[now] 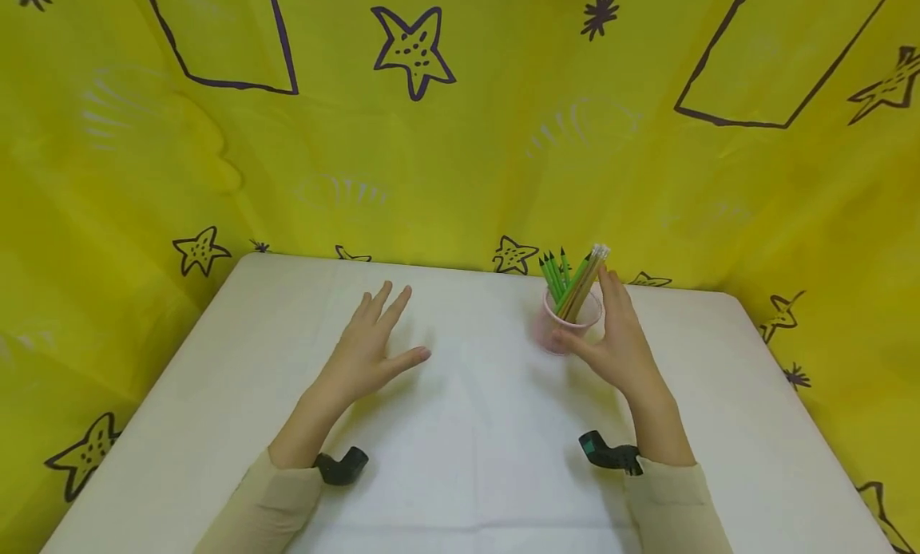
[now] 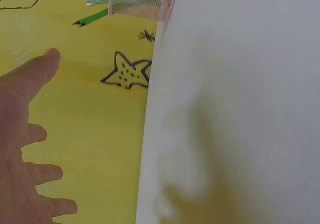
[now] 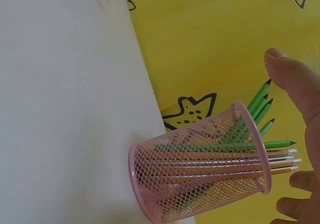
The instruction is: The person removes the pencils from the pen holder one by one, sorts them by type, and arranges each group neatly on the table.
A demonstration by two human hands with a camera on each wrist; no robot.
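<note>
A pink mesh pencil cup stands upright near the back right of the white table. Inside it are several green pencils with dark tips up and several tan pencils with whitish ends up. My right hand is at the cup's right side, thumb in front of it and fingers near the tan pencils; in the right wrist view the thumb and fingers look apart from the cup. My left hand hovers over the table's left half, fingers spread, holding nothing.
The white table reaches back to a yellow curtain with drawn stars. A dark wrist device sits at the left wrist, another dark device at the right. Both forearms wear beige sleeves.
</note>
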